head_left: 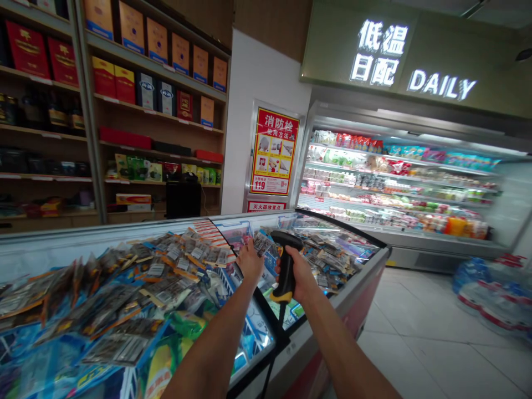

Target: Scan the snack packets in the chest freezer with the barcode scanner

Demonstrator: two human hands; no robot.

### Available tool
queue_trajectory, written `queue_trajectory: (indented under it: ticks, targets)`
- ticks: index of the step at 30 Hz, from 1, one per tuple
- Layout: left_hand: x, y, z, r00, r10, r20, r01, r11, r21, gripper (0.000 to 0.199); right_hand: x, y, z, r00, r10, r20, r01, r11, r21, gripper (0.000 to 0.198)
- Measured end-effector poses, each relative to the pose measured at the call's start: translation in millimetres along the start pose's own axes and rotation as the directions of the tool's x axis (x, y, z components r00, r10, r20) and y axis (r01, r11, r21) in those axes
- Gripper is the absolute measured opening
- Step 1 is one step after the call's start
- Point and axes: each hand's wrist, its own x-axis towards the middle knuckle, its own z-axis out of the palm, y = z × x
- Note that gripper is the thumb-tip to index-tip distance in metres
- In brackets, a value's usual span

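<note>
In my right hand (pixel 302 274) is a black and yellow barcode scanner (pixel 286 271), held upright by its handle with the head on top. Its cable hangs down over the front of the chest freezer (pixel 349 299). My left hand (pixel 250 261) is closed at the edge of a small dark packet (pixel 262 243) with a pale printed label, just left of the scanner's head. Some of its fingertips are hidden. Below and around both hands lie many similar dark packets (pixel 183 257) with orange edges, heaped on the freezer's glass top.
A black frame bar (pixel 266 310) divides the freezer top. Larger bagged goods (pixel 160 360) lie at the near left. Shelves of boxes (pixel 158 41) stand behind on the left, and a lit refrigerated display (pixel 399 183) on the right. Bundled water bottles (pixel 494 299) sit on the tiled floor.
</note>
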Motion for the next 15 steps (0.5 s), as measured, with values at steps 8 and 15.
queue_trajectory:
  ticks: [8, 15]
  targets:
    - [2, -8, -2, 1.0, 0.011, -0.029, -0.011, 1.0, 0.026, 0.054, -12, -6, -9, 1.0, -0.004, 0.01, 0.004, 1.0, 0.02, 0.021]
    - [-4, -31, -32, 0.999, -0.053, -0.002, 0.053, 0.983, 0.174, 0.055, -9, -5, -31, 0.997, -0.022, -0.067, 0.024, 0.999, 0.027, 0.02]
